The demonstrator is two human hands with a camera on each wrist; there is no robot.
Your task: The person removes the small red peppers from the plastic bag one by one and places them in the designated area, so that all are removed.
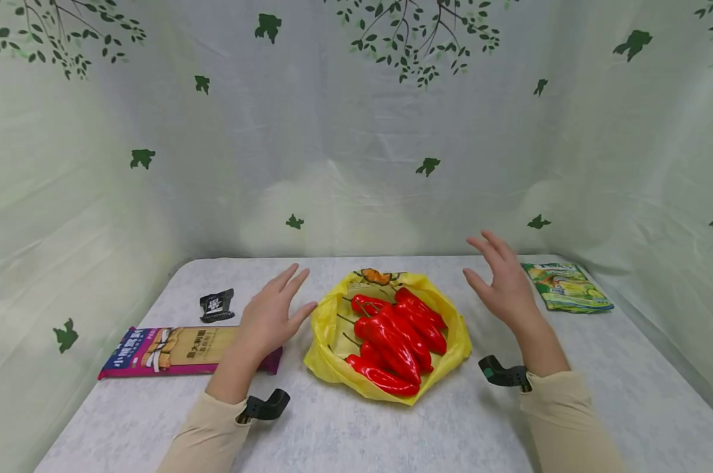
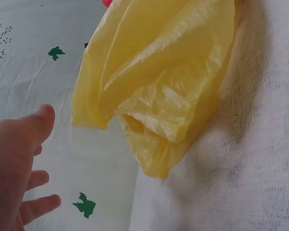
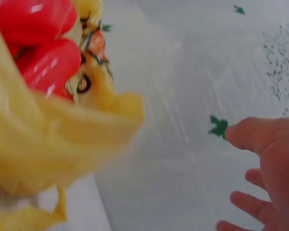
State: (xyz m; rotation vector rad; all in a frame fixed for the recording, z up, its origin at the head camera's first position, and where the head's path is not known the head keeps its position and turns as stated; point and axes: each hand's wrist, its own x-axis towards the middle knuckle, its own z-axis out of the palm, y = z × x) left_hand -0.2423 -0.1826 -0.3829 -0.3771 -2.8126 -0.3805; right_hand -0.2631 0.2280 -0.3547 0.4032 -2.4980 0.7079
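A yellow plastic bag [image 1: 332,328] lies spread open in the middle of the table, with several glossy red peppers [image 1: 399,338] piled on it. My left hand [image 1: 276,309] hovers just left of the bag, fingers straight and spread, holding nothing. My right hand [image 1: 501,279] is raised to the right of the bag, fingers also spread and empty. The left wrist view shows the bag's crumpled edge [image 2: 159,96] beside my thumb [image 2: 36,126]. The right wrist view shows peppers [image 3: 36,43] in the bag and my right hand [image 3: 267,163] apart from them.
A purple and tan snack packet [image 1: 173,350] lies at the left, partly under my left forearm. A small black packet [image 1: 217,305] sits behind it. A green snack bag [image 1: 566,287] lies at the far right. A leaf-printed curtain [image 1: 356,131] surrounds the white-clothed table [image 1: 391,433].
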